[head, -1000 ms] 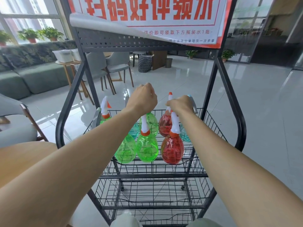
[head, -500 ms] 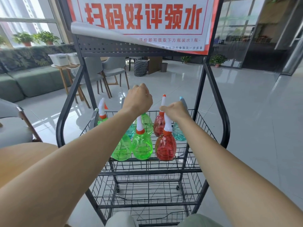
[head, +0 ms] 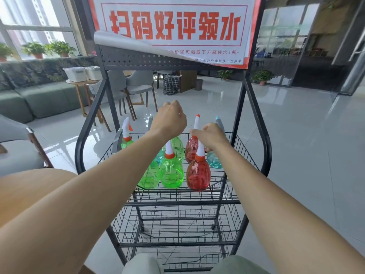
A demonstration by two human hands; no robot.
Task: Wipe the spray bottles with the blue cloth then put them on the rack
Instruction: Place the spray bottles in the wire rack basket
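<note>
Left hand (head: pixel 169 119), centre of frame, shows only its back; the fingers curl under into a fist, and I cannot tell what, if anything, they hold. Right hand (head: pixel 212 136), just lower right of it, also has its fingers curled downward; a grey nozzle pokes out behind it, but the grip itself is hidden.

Both hands hover over spray bottles standing in the top basket of a black wire rack (head: pixel 177 203). The front row has two green bottles, one (head: pixel 170 173) clear and one partly behind the left forearm, then a red bottle (head: pixel 198 175). Behind stand another red bottle (head: pixel 190 151), a teal bottle (head: pixel 214 161) under the right hand, and more green.

Above the rack hangs a red-and-white sign (head: pixel 173 26), its lower left corner peeling. A green sofa (head: pixel 29 99) sits at the left edge.
</note>
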